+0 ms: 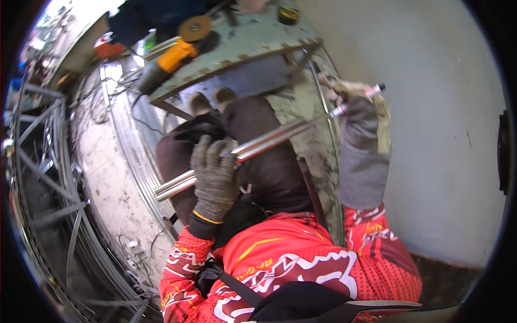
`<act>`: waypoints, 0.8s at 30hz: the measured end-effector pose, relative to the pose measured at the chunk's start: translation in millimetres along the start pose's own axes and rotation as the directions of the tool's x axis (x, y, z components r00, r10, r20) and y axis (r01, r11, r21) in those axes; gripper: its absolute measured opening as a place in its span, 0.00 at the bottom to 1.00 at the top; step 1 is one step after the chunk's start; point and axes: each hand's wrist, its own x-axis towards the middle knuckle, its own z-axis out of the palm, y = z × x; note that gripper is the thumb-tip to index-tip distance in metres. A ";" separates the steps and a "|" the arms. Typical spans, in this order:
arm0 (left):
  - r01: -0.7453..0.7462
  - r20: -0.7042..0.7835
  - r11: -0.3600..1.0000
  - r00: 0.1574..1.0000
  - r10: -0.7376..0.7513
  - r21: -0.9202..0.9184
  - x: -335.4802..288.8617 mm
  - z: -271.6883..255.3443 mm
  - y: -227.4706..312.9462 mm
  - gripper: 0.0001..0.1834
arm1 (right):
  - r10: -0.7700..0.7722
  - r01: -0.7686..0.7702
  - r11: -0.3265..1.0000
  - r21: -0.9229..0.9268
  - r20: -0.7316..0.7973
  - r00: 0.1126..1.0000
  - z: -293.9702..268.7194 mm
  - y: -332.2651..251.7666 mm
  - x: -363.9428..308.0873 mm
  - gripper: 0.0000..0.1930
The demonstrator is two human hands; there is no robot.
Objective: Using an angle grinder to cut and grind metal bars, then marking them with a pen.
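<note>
A shiny grooved metal profile [272, 139] lies slantwise across my lap, its left end reaching past my knee. My left hand [212, 169], in a grey knit glove with a dark cuff, lies over it and grips it near that left end. Beyond the profile's right end, close to the pale wall, my right hand [356, 105] is gloved and closed round a white marker [373, 91] with a black end. The marker's other end shows at the near side of the hand, pointing toward the profile. The right fingers are partly blurred.
An orange and dark angle grinder [171, 60] with a brown disc rests at the edge of a low worn bench [242, 51]. A yellow-black tape measure [288, 15] sits on the bench. Long metal strips [126, 134] line the floor at left, beside a metal frame [59, 183]. A pale wall [436, 134] stands right.
</note>
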 end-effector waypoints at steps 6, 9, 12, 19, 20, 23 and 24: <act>0.003 0.002 0.998 1.000 -0.003 -0.062 -2.2 -8.2 4.2 0.26 | 0.126 -0.127 0.992 -0.012 -0.074 0.989 3.8 33.5 10.9 0.25; -0.015 -0.014 0.976 1.000 0.013 -0.215 12.9 -24.3 8.2 0.28 | -0.258 0.066 0.624 -0.779 -0.125 0.958 40.0 47.7 5.5 0.28; 0.013 -0.037 0.912 0.999 -0.031 -0.409 30.6 -30.8 11.7 0.29 | -0.423 0.389 0.793 -0.468 0.034 0.905 89.3 55.4 25.9 0.16; -0.288 -0.159 0.899 0.956 0.248 -0.330 132.7 -42.5 19.3 0.25 | -0.415 0.381 0.651 -0.656 0.112 0.903 104.9 61.1 40.5 0.16; -0.296 -0.077 0.886 0.955 0.287 -0.358 139.7 -38.5 14.8 0.24 | -0.422 0.382 0.648 -0.659 0.106 0.900 104.6 59.4 39.9 0.16; -0.357 -0.043 0.815 0.924 0.381 -0.456 160.6 -30.9 9.1 0.20 | -0.351 0.232 0.764 -0.602 -0.085 0.933 85.3 56.6 25.6 0.15; -0.386 -0.012 0.777 0.899 0.439 -0.498 169.7 -28.4 8.6 0.19 | -0.357 0.229 0.762 -0.606 -0.097 0.929 67.6 57.0 21.1 0.15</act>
